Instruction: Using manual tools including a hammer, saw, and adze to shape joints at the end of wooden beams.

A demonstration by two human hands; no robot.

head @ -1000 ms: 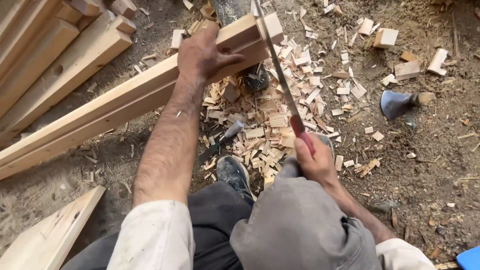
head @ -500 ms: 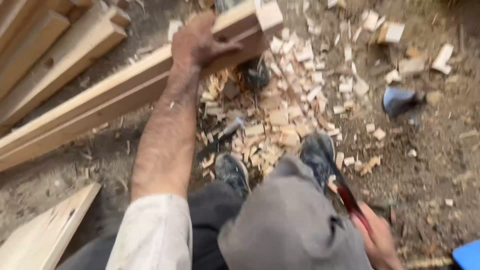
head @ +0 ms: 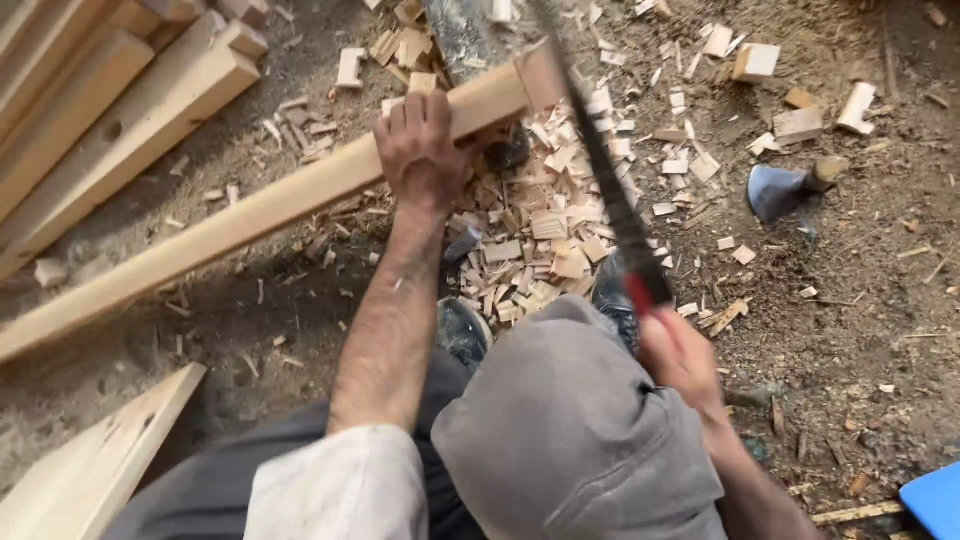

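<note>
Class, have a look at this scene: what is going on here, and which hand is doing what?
A person crouches over dirt ground strewn with wood chips. The left hand grips a long wooden beam near its end. The right hand holds a red-handled saw, its blade blurred and angled up toward the beam's end. An axe head lies on the ground to the right.

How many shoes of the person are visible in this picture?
2. One shoe is beside the left forearm, below the pile of wood chips. The other shoe is near the right hand, partly hidden by the knee.
</note>
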